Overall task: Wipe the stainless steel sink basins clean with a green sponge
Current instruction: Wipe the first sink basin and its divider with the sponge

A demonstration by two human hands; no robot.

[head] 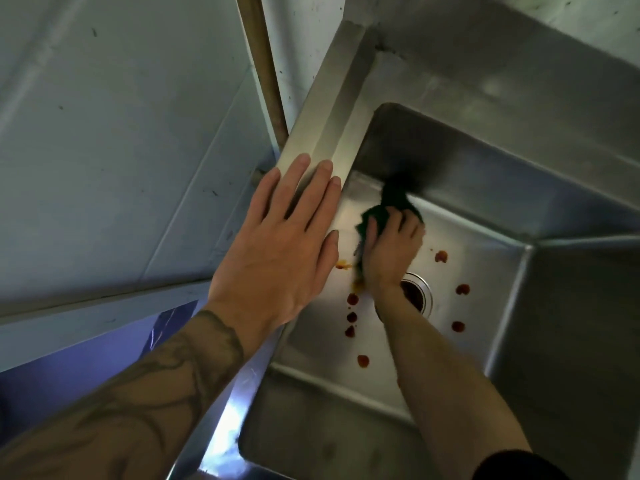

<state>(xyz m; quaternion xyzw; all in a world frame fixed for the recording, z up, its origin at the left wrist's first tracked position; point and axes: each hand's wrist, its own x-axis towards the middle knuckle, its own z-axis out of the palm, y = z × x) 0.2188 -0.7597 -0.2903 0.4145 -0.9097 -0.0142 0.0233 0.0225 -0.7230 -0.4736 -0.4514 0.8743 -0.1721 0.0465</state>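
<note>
Green sponge point(388, 209) under right hand point(391, 251)

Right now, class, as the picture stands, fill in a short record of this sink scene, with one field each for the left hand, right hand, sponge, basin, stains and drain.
left hand: flat, fingers straight, resting on the sink rim
right hand: inside the basin, gripping the green sponge
green sponge: pressed on the basin floor near the far wall
basin: stainless steel, not yet clean
stains: several red spots around the drain; an orange smear beside the right hand
drain: partly hidden by the right wrist
</note>
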